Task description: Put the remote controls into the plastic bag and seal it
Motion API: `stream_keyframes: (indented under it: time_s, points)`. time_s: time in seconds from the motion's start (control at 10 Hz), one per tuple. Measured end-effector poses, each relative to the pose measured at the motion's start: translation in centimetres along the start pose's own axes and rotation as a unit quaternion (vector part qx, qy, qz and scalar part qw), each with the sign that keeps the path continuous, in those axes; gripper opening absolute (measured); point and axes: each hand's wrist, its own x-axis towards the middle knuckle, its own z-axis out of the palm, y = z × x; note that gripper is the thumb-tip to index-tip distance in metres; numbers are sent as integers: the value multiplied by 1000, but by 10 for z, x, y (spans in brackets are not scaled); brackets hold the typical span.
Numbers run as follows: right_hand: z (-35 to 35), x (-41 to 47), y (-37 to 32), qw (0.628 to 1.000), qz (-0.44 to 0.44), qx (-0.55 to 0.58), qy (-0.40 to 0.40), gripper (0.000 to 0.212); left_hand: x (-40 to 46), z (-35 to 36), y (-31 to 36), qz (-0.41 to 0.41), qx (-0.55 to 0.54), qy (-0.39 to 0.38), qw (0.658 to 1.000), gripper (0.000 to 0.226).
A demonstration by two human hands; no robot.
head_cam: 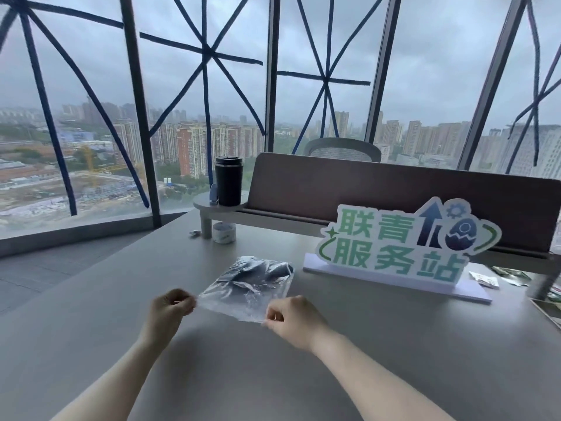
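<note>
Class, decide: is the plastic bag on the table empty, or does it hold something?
It holds something: dark shapes show through the clear plastic bag. Both hands pinch its near edge; whether it is sealed cannot be told.

A grey table [394, 344] carries everything. The clear plastic bag [252, 287], dark shapes inside, lies flat on it. Just right of the bag stands a white sign [403, 247] with green characters. Behind the bag sit a small white tub [224, 233] and the leg of a low shelf riser [209, 208]. Right of the sign lie small packets [485, 279].
</note>
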Motion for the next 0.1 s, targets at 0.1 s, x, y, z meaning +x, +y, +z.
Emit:
stream_keyframes:
  time_s: [0.1]
  points:
    - [10,-18,-8,999,11,-5,-52,19,-25,-10,-4,12,144,22,989,18]
